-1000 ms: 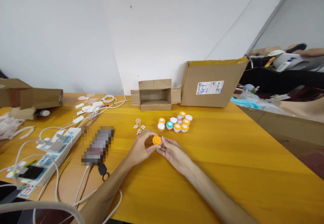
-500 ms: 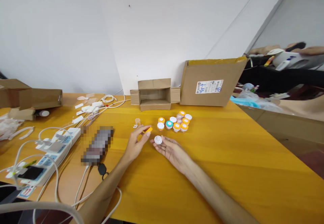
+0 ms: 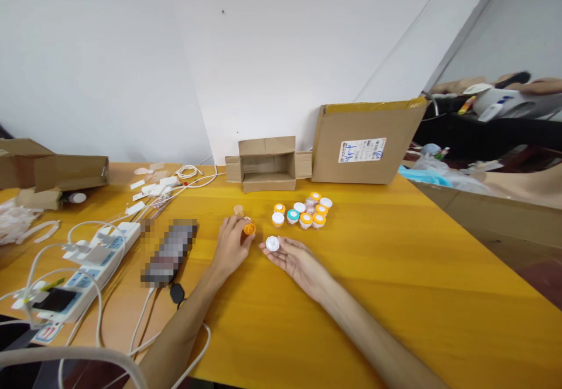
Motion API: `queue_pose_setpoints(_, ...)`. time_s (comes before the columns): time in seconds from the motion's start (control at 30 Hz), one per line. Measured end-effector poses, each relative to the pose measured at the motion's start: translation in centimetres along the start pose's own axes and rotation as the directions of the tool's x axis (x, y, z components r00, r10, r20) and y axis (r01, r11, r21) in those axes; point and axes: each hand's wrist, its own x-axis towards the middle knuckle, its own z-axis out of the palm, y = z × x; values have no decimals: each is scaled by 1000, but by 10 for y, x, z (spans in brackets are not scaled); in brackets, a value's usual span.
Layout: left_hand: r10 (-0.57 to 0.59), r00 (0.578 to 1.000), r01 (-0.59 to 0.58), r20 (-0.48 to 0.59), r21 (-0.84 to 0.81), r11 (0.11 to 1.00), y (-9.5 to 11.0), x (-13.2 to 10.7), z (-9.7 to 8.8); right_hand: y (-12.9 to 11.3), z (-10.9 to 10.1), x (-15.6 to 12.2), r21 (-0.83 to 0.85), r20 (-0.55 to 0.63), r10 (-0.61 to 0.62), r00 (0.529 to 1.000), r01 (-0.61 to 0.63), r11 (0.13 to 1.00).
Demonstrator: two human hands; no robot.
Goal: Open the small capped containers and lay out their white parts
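Note:
My left hand [image 3: 230, 245] pinches an orange screw cap [image 3: 249, 229], its hollow underside turned up toward me. Between the thumb and fingers of my right hand [image 3: 302, 265] is a round white cap [image 3: 272, 244], tilted to face the camera. Just beyond my left fingers stands a small clear jar [image 3: 238, 210], with a bit of something white partly hidden by the hand. A cluster of small clear jars with orange, white and teal lids stands past my right hand, among them a teal-lidded jar [image 3: 293, 216] and a white-lidded jar [image 3: 278, 219].
An open cardboard box [image 3: 268, 169] lies on its side behind the jars, beside a large closed carton [image 3: 369, 143]. At left are a power strip [image 3: 94, 275] with plugs and cables, a blurred-out phone [image 3: 170, 253] and another open box [image 3: 72, 169].
My left hand has drawn back slightly to the left and turned the orange cap so its inside shows. My right hand stays nearly still, with the white cap in it.

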Motion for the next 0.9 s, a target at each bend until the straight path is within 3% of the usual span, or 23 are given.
queue_pose_setpoints(0.17, 45, 998, -50, 35, 157, 986, -3, -5, 4, 0, 1, 0, 8, 0, 2, 1000, -2, 1000)
queue_pose_setpoints(0.47, 21, 998, -10, -52, 216, 976, -4, -3, 2, -1, 2, 0, 18, -20, 3, 1000, -3, 1000)
queue_pose_setpoints(0.67, 58, 998, -57, -26, 28, 998, 6, 0, -1, -1, 1, 0, 35, -14, 7, 1000, -6, 999)
queue_pose_setpoints(0.9, 146, 969, -94, 201, -247, 964, 28, -5, -2, 3, -5, 4, 37, -21, -10, 1000, 10, 999)
